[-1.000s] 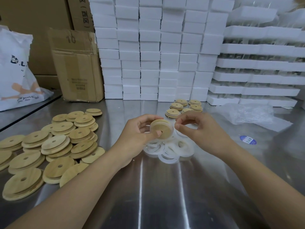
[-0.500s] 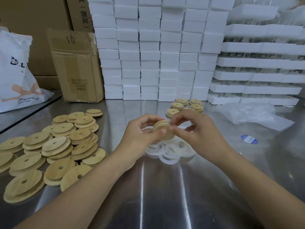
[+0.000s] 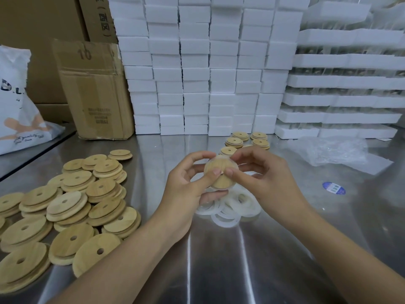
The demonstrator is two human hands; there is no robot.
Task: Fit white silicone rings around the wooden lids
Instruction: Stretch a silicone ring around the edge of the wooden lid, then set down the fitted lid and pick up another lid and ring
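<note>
My left hand (image 3: 186, 183) and my right hand (image 3: 263, 178) both hold one round wooden lid (image 3: 220, 181) above the steel table, thumbs pressed on its face. A white silicone ring (image 3: 213, 160) runs around the lid's rim, partly hidden by my fingers. Under my hands lies a heap of loose white silicone rings (image 3: 230, 210). Several bare wooden lids (image 3: 72, 205), each with a small hole, are piled on the left. A small group of lids (image 3: 247, 141) sits behind my hands near the white boxes.
Stacked white foam boxes (image 3: 197, 73) wall off the back of the steel table (image 3: 219, 260). A cardboard box (image 3: 94, 88) and a white bag (image 3: 17, 110) stand at the back left. Crumpled clear plastic (image 3: 328, 150) and a blue sticker (image 3: 333, 188) lie to the right.
My right hand has closed in on the lid from the right. Both thumbs now press on the lid's face, and the white ring sits around its rim.
</note>
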